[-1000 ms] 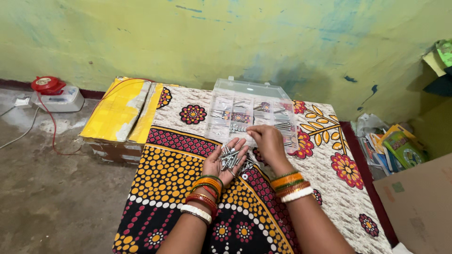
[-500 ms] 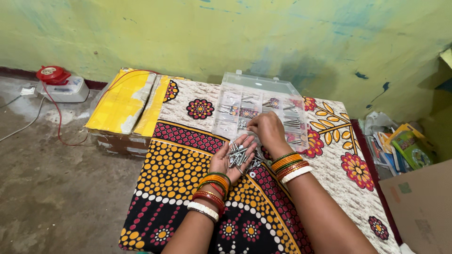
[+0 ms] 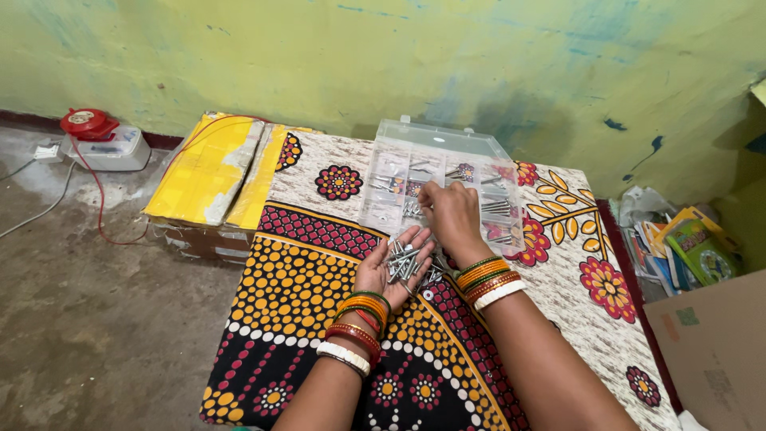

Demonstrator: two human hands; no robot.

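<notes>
Screws (image 3: 404, 263) heaped loose on your open, cupped left hand (image 3: 391, 275), frame centre: tilt it, they spill onto cloth (image 3: 303, 295). Right hand (image 3: 451, 214) over organiser (image 3: 435, 187), fingers curled; grip unclear.

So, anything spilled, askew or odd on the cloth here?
A few loose screws and a washer lie on the patterned cloth beside the left hand, outside the clear organizer box. Nothing else stands out.

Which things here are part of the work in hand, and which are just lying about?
In use:
- left hand, palm up
- screws heaped in it
- right hand over the clear compartment box
- loose screws on the cloth

Lying about:
- yellow-wrapped carton
- red cable reel
- books
- cardboard
</notes>
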